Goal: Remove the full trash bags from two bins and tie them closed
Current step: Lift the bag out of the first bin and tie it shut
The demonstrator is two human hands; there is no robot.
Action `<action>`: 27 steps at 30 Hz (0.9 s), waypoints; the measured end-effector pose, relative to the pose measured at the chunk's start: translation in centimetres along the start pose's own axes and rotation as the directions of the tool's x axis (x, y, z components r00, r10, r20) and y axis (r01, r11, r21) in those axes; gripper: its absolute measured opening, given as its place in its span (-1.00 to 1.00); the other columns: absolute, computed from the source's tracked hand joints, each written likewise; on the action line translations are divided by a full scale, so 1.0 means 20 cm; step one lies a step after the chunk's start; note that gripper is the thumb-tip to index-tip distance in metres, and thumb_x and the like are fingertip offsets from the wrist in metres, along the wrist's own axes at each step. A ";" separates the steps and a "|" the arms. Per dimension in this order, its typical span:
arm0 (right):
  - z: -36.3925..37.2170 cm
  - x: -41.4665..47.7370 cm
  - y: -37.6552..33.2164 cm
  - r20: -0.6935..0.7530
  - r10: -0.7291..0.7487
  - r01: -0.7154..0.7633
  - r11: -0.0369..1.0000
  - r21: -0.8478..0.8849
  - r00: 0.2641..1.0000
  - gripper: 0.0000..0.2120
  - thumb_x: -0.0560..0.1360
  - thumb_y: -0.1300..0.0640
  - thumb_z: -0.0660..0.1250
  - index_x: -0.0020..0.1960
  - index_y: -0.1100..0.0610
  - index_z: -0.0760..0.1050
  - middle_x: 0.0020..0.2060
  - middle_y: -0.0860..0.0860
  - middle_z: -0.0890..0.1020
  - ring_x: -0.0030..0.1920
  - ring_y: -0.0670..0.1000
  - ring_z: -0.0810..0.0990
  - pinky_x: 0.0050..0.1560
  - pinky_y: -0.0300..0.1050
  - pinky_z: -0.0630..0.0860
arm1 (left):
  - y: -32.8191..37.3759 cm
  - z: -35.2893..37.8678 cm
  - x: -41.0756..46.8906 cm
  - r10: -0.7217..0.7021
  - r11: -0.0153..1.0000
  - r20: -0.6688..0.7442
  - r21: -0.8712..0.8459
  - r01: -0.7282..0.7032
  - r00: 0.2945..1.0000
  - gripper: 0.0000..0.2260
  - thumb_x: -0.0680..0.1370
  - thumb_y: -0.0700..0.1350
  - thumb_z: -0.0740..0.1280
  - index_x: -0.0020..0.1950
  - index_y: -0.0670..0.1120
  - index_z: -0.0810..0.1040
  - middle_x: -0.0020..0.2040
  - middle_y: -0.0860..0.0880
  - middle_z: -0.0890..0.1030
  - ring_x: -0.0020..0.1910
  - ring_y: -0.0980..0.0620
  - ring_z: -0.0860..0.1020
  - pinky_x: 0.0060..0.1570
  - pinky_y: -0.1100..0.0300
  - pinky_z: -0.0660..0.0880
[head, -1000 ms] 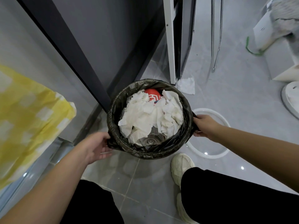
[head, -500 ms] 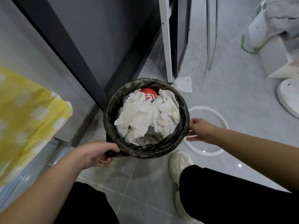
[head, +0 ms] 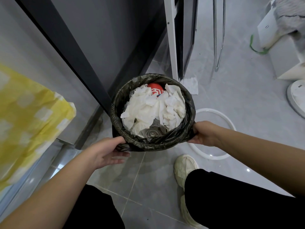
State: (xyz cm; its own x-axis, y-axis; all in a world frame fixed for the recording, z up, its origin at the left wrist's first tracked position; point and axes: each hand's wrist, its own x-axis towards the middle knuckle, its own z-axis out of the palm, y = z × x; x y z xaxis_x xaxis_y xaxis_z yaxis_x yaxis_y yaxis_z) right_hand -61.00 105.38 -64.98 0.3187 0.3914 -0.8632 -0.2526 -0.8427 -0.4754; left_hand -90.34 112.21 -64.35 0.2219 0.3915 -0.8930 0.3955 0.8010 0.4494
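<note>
While both arms reach forward and down, the left hand (head: 107, 151) grips the near-left edge of the black trash bag (head: 188, 113), its thumb over the rolled rim and its fingers curled underneath, closed on the plastic. The right hand (head: 203, 133) is clamped on the bag's right edge, fingers wrapped around the bunched plastic there. Between the two hands the bag's mouth gapes round and wide, not yet tied. Whether the bin itself is under the bag cannot be told, since the plastic hides it. Inside the bag, just beyond the hands, lies a heap of crumpled white tissue (head: 151, 109), with a red package (head: 154, 90) at the far side and the clear base of a plastic bottle (head: 151, 133) at the near side. Just beyond and below the right hand a white ring (head: 230, 123) lies flat on the grey tiled floor (head: 247, 96). Below the right hand stands a cream sneaker (head: 185, 167) under a black trouser leg (head: 239, 200). Far beyond the bag a loose tissue (head: 191, 85) lies on the floor by a white frame (head: 171, 38). Well to the left of the left hand hangs a yellow checked cloth (head: 28, 116).
</note>
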 end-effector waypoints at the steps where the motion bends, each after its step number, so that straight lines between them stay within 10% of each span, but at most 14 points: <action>1: 0.01 -0.01 0.00 -0.003 0.001 -0.001 1.000 0.015 1.000 -0.66 0.43 0.47 -0.04 -0.01 0.30 0.47 -0.21 0.17 0.60 -0.26 0.11 0.63 -0.46 -0.17 0.59 | 0.00 0.00 0.00 -0.004 1.000 0.039 -0.008 0.004 0.999 -0.88 0.55 -0.15 0.22 -0.16 -0.11 0.51 -0.20 -0.07 0.64 -0.28 -0.01 0.60 -0.21 0.10 0.51; 17: -0.02 -0.12 -0.12 0.051 0.049 -0.049 0.999 0.016 0.998 -0.77 0.50 0.31 0.16 -0.30 0.11 0.35 -0.68 -0.06 0.41 -0.70 -0.16 0.39 -0.61 -0.37 0.42 | 0.05 -0.07 -0.05 0.164 0.974 0.220 -0.194 -0.121 0.962 -0.54 0.54 -0.12 0.12 -0.58 -0.08 0.40 -0.33 -0.07 0.63 -0.27 0.00 0.64 -0.07 0.11 0.54; 27: -0.08 -0.13 -0.21 -0.059 -0.444 0.431 0.815 0.387 0.894 -0.81 0.54 0.30 0.12 -0.01 0.10 0.47 -0.55 -0.04 0.37 -0.58 -0.08 0.33 -0.42 -0.26 0.52 | 0.13 -0.13 -0.08 0.568 0.781 0.063 -0.354 -0.514 0.820 -0.67 0.43 -0.03 0.23 -0.52 -0.08 0.44 -0.40 -0.01 0.52 -0.38 0.06 0.52 -0.28 0.26 0.53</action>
State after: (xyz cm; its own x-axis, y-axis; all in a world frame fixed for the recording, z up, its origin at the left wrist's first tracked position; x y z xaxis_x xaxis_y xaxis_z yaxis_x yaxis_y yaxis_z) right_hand -59.38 107.38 -60.35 0.4509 0.7025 -0.5506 -0.4227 -0.3753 -0.8249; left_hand -91.89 114.89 -61.87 0.4631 0.7478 -0.4758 -0.1206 0.5850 0.8020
